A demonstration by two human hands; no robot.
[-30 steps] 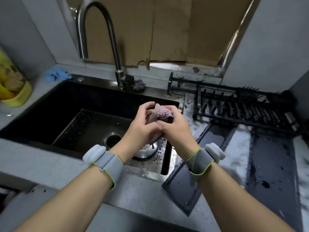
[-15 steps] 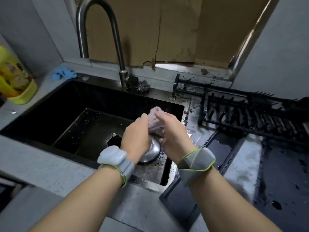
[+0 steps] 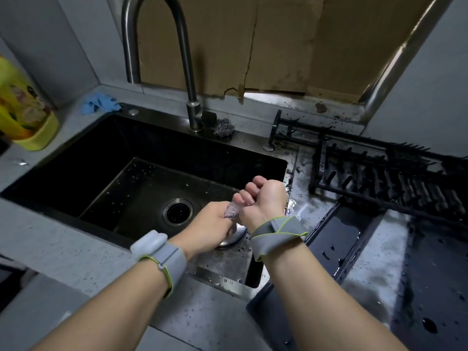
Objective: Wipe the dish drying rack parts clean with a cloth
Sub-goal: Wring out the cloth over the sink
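Both hands, left (image 3: 211, 224) and right (image 3: 263, 201), grip a mostly hidden cloth (image 3: 232, 211).

Dark sink (image 3: 76, 173) fills the middle, droplets on its floor, round drain (image 3: 177, 212) open near the centre. A tall curved faucet (image 3: 177, 41) rises at the far rim, a ball of steel wool (image 3: 224, 127) just to its right. Far left on the grey counter (image 3: 63, 252) there's a crumpled blue cloth (image 3: 100, 105), and a yellow bottle (image 3: 24, 115) at the left edge. Torn cardboard (image 3: 278, 41) covers the far wall.
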